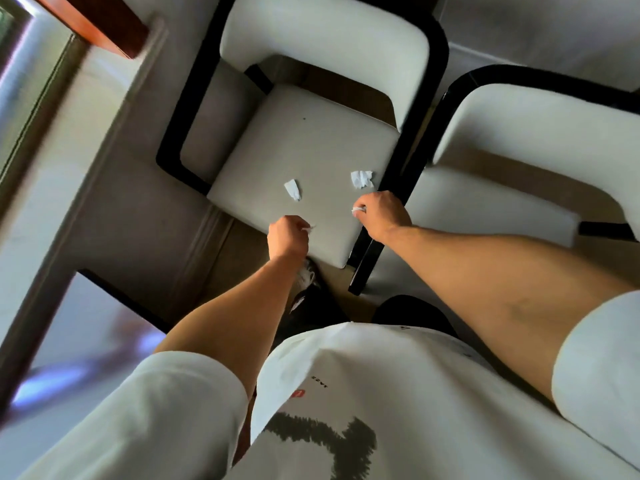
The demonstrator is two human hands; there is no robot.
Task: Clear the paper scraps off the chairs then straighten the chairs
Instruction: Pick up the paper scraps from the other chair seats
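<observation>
nearest the camera is the person's white short-sleeved t-shirt with a dark brush-stroke print (pixel 346 410), and from it both bare forearms reach forward over the near chair, a cream padded seat on a black frame (pixel 304 143). the left hand (pixel 288 237) is curled, pinching a small white paper scrap at its fingertips above the seat's front edge. the right hand (pixel 379 214) is likewise curled around a bit of white paper, close to the black frame rail on that side. two crumpled white paper scraps lie loose on the cushion: a narrow torn one (pixel 293 189) just beyond the left hand and a wider crumpled one (pixel 362 179) just beyond the right.

to do this step well, each hand would likely take the scrap directly ahead of it, tucking the held piece into the palm so nothing drops back.

a second cream chair with a black frame (pixel 519 133) stands beside the first, angled. the floor is pale and glossy (pixel 104 140); a reddish wooden edge (pixel 93 22) shows at the upper left.
</observation>
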